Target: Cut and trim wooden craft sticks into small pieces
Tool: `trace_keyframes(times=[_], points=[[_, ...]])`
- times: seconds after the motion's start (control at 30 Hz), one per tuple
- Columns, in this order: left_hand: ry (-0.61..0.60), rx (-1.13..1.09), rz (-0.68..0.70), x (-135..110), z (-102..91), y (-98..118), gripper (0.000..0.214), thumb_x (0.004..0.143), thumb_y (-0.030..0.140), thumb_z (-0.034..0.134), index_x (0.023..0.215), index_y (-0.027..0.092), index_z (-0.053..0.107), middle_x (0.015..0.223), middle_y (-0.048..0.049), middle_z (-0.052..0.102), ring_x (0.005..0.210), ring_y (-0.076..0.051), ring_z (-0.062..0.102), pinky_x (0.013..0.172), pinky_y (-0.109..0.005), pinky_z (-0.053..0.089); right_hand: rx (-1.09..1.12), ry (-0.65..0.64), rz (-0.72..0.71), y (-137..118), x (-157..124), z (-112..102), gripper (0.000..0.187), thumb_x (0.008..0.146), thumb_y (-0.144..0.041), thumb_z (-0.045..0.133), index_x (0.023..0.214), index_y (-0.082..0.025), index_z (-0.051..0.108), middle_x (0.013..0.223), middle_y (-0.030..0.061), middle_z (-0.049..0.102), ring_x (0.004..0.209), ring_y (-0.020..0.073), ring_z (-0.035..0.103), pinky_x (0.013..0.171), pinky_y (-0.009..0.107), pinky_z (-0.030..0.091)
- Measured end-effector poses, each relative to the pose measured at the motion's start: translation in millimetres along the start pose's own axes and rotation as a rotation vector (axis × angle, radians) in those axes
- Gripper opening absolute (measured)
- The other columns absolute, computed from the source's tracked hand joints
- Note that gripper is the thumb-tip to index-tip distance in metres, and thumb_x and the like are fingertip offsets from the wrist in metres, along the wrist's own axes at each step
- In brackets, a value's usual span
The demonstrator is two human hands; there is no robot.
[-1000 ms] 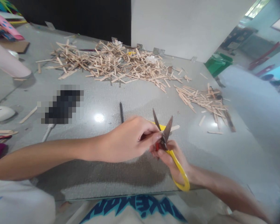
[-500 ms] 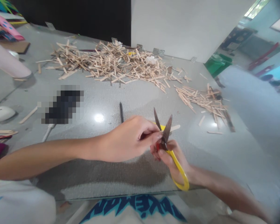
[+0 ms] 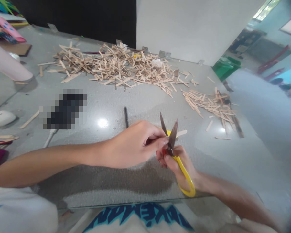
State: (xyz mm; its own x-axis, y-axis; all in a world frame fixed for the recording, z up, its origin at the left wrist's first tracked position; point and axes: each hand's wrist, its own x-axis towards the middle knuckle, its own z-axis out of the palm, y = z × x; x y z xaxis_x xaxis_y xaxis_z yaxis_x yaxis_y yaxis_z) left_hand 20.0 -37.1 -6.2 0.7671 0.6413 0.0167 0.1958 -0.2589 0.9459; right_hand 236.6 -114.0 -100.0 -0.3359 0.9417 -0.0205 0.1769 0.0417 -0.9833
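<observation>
My right hand (image 3: 180, 165) is wrapped round a pair of scissors (image 3: 185, 174) with yellow handles, red near the pivot. Their dark blades point away from me and stand apart. A wooden craft stick (image 3: 182, 133) passes behind the right blade, its rounded end sticking out to the right. My left hand (image 3: 138, 142) is closed in a pinch at the blades, with the stick's other end hidden by the fingers. Something yellow (image 3: 169, 132) shows partly behind the left fingers; its kind is unclear. Beyond the left hand lies a black pen-like rod (image 3: 126, 117), partly covered.
A big heap of craft sticks (image 3: 116, 66) lies along the back of the grey table (image 3: 92, 184), with a smaller pile (image 3: 208, 105) to the right. At left are a blurred-out dark device (image 3: 65, 110) with a white cable and a white mouse (image 3: 2, 118). A green bin (image 3: 226, 67) stands beyond.
The scissors' blades have come slightly closer together, and the yellow handle has shifted a little to the left. My left hand looks unmoved.
</observation>
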Motion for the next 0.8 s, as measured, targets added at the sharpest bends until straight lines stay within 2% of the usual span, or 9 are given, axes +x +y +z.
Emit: trace_keyframes(times=[0.3, 0.4, 0.5, 0.63, 0.8], points=[[-0.001, 0.008, -0.021, -1, -0.9, 2, 0.033, 0.108, 0.019, 0.056, 0.078, 0.015, 0.068, 0.068, 0.0015, 0.073, 0.058, -0.008, 0.062, 0.054, -0.019, 0.038, 0.023, -0.003, 0.004, 5, -1, 0, 0.035, 0.107, -0.051, 0.062, 0.090, -0.021, 0.068, 0.076, 0.0035, 0.060, 0.065, 0.0184, 0.052, 0.060, 0.033, 0.049], [0.009, 0.009, -0.039, -1, -0.3, 2, 0.032, 0.108, 0.020, 0.056, 0.080, 0.015, 0.069, 0.068, 0.0014, 0.072, 0.058, -0.009, 0.061, 0.053, -0.019, 0.038, 0.026, -0.017, 0.007, 7, 1, -1, 0.038, 0.108, -0.054, 0.061, 0.092, -0.021, 0.070, 0.077, 0.0038, 0.061, 0.066, 0.0187, 0.053, 0.061, 0.033, 0.050], [0.027, 0.020, -0.069, -1, -1.8, 4, 0.031, 0.109, 0.021, 0.056, 0.082, 0.015, 0.070, 0.065, 0.0022, 0.068, 0.054, -0.008, 0.058, 0.051, -0.019, 0.036, 0.034, -0.050, -0.021, 7, 4, -3, 0.045, 0.106, -0.063, 0.062, 0.103, -0.020, 0.074, 0.079, 0.0037, 0.062, 0.070, 0.0201, 0.056, 0.065, 0.034, 0.051], [0.128, 0.008, -0.053, -3, -10.2, 10, 0.034, 0.112, 0.030, 0.053, 0.088, 0.016, 0.071, 0.058, 0.0045, 0.057, 0.046, -0.007, 0.045, 0.045, -0.020, 0.029, 0.081, -0.098, -0.058, -1, 6, -6, 0.056, 0.104, -0.073, 0.060, 0.120, -0.021, 0.075, 0.090, 0.0057, 0.066, 0.076, 0.0211, 0.059, 0.069, 0.035, 0.052], [0.215, 0.023, -0.045, -9, -22.3, 20, 0.034, 0.112, 0.040, 0.058, 0.092, 0.016, 0.074, 0.055, 0.0060, 0.047, 0.044, -0.007, 0.035, 0.041, -0.020, 0.024, -0.029, -0.041, -0.079, -16, 4, -7, 0.046, 0.105, -0.063, 0.065, 0.123, -0.021, 0.076, 0.095, 0.0081, 0.071, 0.085, 0.0234, 0.067, 0.073, 0.036, 0.055]])
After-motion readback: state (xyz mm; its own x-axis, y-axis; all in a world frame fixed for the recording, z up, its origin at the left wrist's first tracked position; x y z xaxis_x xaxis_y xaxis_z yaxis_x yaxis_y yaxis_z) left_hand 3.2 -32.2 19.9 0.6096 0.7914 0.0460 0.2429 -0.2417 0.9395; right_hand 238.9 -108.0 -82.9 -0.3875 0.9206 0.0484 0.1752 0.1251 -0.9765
